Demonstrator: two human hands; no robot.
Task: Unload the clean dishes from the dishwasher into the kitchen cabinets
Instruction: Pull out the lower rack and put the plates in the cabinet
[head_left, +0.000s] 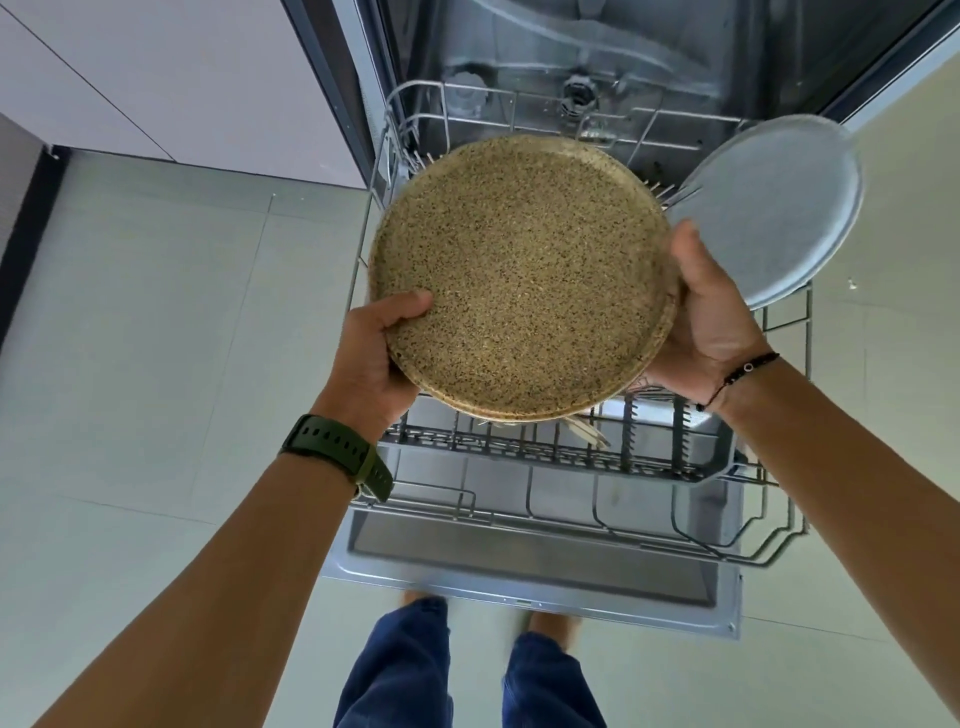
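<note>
Both hands clamp a speckled tan plate (522, 278) above the pulled-out lower rack (571, 457) of the open dishwasher (530, 571): the left hand (376, 353) grips its near-left rim with the thumb on top, and the right hand (711, 322) cups its right edge from beneath, a second tan rim showing just under the plate. A grey-blue plate (774, 213) leans tilted at the rack's right side, just beside the right hand. Pale utensils, too hidden to identify, lie in the rack's dark basket (545, 447) below the held plate.
</note>
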